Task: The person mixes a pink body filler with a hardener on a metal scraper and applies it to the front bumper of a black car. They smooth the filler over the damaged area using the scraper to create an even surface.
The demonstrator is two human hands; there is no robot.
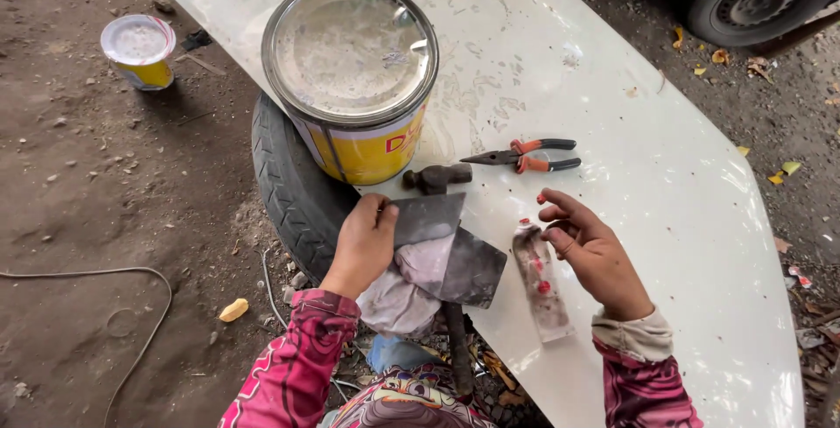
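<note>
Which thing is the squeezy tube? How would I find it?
Look at the big white car panel lying over the tyre. Near its lower edge, by the right hand, lies the tube. It is soft, crumpled and red-smeared, unlike the metal pliers and hammer.

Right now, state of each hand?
Left hand: closed on grey flat scrapers and a rag.
Right hand: open, empty, beside the squeezed tube.

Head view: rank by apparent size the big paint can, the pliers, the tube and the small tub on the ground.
1. big paint can
2. tube and pliers, alike
3. small tub, though farther away, so unsure.
</note>
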